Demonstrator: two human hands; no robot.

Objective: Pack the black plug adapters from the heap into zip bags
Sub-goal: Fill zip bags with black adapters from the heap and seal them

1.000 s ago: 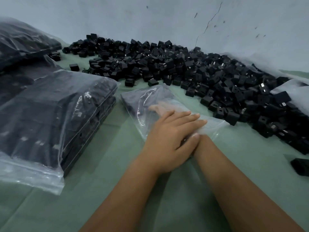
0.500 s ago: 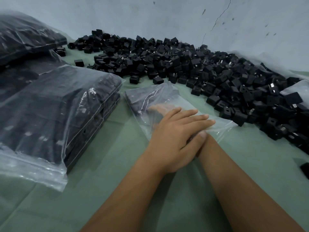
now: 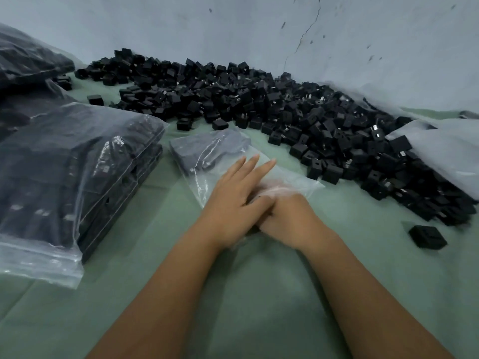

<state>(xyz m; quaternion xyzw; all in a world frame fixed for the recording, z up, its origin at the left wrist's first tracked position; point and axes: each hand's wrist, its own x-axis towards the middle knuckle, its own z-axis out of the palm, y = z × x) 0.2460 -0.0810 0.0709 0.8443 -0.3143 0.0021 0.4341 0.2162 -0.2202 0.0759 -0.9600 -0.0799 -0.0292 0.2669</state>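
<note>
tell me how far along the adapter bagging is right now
Done: a full clear zip bag of black adapters lies at left, more bagged stock behind it. In hand: the left hand lies flat on a small part-filled clear zip bag; the right hand is at its mouth. Left: the large heap of loose black plug adapters, so much remains.

- The left hand (image 3: 233, 200) lies flat, palm down, fingers straight and pointing forward.
- The right hand (image 3: 287, 216) lies beside it, touching; its fingers are hidden.

Two hands, left (image 3: 234, 200) and right (image 3: 287, 216); one small bag (image 3: 207, 154); three packed bags, the nearest (image 3: 70, 177) foremost; adapters in the heap (image 3: 259, 99) uncountable.
</note>
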